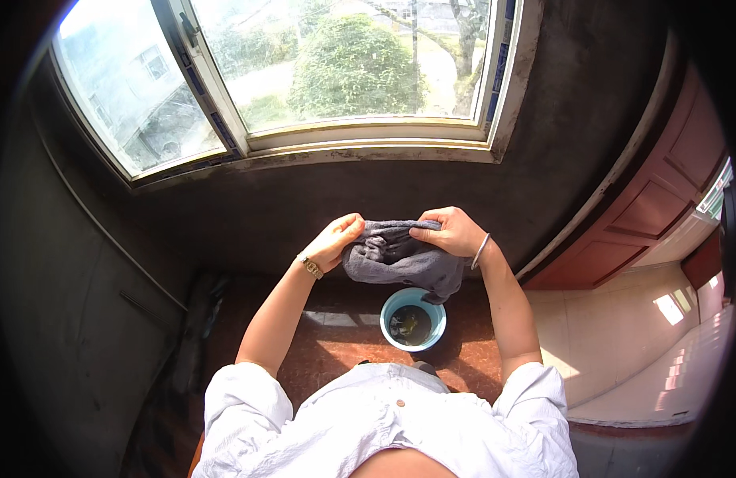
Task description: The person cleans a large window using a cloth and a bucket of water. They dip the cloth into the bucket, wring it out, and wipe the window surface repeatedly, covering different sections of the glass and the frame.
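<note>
A crumpled dark grey cloth (pixel 403 263) hangs between my two hands, in front of the wall below the window. My left hand (pixel 339 238) grips its upper left corner. On the upper right, my right hand (pixel 454 230) pinches the edge, thumb on the near side. The cloth sags in folds, and its lowest tip hangs over the far rim of a light blue plastic bucket (pixel 387 334) in this view. Dark liquid (pixel 411 325) stands inside the bucket, with something yellowish showing in it.
A sliding window (pixel 368 128) with a worn frame spans the dark wall (pixel 320 191) ahead. Reddish-brown flooring (pixel 344 352) lies around the bucket, partly sunlit. At the right is a red panelled door (pixel 649 221) beside pale floor tiles (pixel 607 322). A thin pipe or cable (pixel 105 221) runs down the left wall.
</note>
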`<state>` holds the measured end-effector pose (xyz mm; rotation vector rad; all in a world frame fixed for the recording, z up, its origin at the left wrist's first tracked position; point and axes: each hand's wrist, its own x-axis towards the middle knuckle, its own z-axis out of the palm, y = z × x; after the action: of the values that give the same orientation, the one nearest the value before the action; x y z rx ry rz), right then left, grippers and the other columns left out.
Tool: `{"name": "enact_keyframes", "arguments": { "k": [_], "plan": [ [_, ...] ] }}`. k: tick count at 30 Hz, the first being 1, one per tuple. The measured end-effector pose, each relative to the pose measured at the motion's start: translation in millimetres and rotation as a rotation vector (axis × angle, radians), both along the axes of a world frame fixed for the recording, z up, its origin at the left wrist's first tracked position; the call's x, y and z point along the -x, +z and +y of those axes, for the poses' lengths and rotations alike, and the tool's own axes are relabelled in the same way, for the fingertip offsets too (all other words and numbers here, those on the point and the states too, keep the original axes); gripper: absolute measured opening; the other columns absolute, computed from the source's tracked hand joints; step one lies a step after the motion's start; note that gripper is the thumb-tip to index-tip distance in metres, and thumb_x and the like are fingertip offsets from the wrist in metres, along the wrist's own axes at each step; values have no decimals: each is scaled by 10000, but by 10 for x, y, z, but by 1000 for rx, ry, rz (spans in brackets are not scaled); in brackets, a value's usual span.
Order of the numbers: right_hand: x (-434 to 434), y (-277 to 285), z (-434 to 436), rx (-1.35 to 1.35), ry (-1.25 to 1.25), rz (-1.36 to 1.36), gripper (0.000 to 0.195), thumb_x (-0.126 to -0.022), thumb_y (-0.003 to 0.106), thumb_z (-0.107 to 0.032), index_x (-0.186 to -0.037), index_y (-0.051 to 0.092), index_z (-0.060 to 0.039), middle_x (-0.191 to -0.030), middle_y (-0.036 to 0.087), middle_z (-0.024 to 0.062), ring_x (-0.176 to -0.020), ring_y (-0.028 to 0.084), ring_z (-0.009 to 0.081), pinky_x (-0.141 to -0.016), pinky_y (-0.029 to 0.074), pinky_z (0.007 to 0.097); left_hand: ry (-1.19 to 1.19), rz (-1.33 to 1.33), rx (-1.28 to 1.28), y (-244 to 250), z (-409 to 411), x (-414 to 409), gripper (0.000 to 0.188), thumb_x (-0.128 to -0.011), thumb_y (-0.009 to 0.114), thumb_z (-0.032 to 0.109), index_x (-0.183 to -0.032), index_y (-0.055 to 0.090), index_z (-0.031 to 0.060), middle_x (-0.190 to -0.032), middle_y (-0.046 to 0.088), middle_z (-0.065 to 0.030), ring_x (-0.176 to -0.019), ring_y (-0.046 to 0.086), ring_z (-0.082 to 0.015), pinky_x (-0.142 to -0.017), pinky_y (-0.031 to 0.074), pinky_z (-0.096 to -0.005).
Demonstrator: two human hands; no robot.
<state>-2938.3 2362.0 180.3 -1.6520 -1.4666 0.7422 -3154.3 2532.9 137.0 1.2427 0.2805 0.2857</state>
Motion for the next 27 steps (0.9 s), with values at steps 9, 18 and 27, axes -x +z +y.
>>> {"name": "enact_keyframes", "arguments": {
  "k": [9,18,27],
  "plan": [
    [-387,125,-106,-2,76,-386,415,-709,791,-337,-966,631,-54,-897,672,142,-860,643,326,-786,500,372,323,6,-852,605,103,-443,284,-688,690,61,-963,629,27,-846,660,-94,-781,632,-175,-714,501,-300],
    [-763,823,628,-512,-737,-1133,282,-813,636,-371,-839,639,-91,-687,614,128,-680,641,321,-598,480,446,1206,-301,-1491,1804,285,-745,426,-626,763,18,-1003,596,128,-915,599,-60,-796,603,-236,-713,485,-356],
    [-458,2577,2245,-1108,-820,-176,239,-815,611,-53,-992,452,-35,-714,643,173,-693,659,345,-660,500,414,893,-593,-193,3203,1622,-1174,177,-900,630,170,-972,543,34,-813,627,-50,-723,583,-131,-642,489,-284]
  ]
}}
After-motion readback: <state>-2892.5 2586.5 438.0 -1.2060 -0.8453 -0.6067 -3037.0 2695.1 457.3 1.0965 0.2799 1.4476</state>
